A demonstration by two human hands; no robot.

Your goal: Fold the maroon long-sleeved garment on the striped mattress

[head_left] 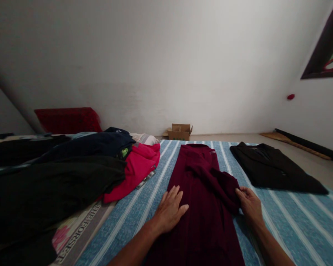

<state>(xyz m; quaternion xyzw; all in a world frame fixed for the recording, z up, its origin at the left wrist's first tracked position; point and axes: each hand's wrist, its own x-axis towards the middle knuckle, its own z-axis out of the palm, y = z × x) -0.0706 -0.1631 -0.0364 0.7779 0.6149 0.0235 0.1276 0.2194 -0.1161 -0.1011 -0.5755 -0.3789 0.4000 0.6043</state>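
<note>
A dark maroon long-sleeved garment (197, 214) lies lengthwise on the blue striped bed cover (127, 229), its collar end toward the wall. My left hand (170, 208) rests flat on its left edge with the fingers spread. On the other side, my right hand (248, 203) pinches the end of a sleeve (226, 186) between thumb and fingers. That sleeve runs bent across the upper right part of the garment. The near end of the garment runs out of view at the bottom.
A folded black garment (272, 166) lies at the right. Heaped at the left are dark clothes (72, 177) and a bright pink garment (138, 166). Beyond the bed stand an open cardboard box (180, 133) and a red object (68, 120) by the wall.
</note>
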